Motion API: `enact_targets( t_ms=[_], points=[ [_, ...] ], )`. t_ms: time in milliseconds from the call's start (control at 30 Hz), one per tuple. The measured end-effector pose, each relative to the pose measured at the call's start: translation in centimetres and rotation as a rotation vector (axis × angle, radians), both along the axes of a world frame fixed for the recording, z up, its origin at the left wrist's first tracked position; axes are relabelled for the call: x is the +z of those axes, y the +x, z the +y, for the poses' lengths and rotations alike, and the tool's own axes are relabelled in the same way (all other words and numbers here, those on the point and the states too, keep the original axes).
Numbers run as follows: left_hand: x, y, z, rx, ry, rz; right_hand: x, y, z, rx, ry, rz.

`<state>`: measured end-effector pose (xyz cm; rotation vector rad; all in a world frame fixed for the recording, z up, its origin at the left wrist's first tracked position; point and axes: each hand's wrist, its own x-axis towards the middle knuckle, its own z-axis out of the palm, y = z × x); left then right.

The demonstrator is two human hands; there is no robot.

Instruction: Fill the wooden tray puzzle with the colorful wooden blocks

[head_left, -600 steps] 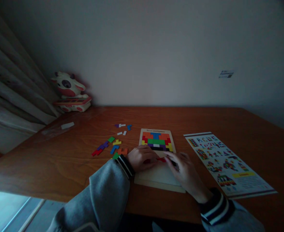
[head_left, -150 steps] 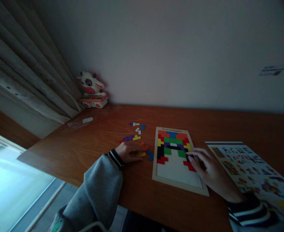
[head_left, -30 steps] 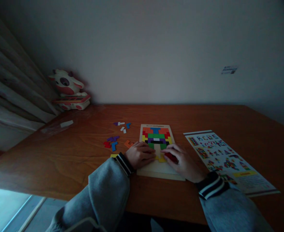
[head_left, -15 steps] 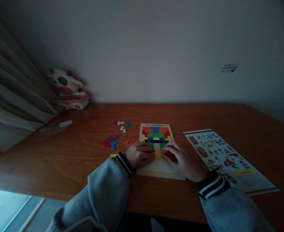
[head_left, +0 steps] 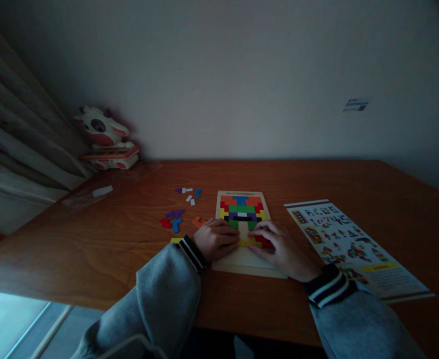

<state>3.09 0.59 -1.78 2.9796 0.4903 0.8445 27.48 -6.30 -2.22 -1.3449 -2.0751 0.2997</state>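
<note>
Yellow piece (head_left: pixel 246 243) lengthwise across puzzle board (head_left: pixel 243 266), between both hands' fingers (head_left: pixel 257 236).

Loose pieces (head_left: pixel 174 220) left of puzzle board (head_left: pixel 242 199), sheet (head_left: pixel 348 244) right.

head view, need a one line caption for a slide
Both hands, left hand and right hand, press a yellow piece into a wooden puzzle board on a table.

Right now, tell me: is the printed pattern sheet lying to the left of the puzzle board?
No, the pattern sheet lies on the table to the right of the puzzle board; the loose pieces lie on its left.
</note>
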Motion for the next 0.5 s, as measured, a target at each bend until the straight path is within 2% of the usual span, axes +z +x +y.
enact_targets(
  t_ms=[333, 500],
  points=[
    [-0.27, 0.02, 0.11, 0.009, -0.024, -0.01, -0.35, 0.02, 0.08, 0.005, -0.017, 0.025],
    [0.23, -0.03, -0.21, 0.041, -0.028, -0.001, -0.03, -0.04, 0.05, 0.01, -0.022, 0.082]
  ],
)
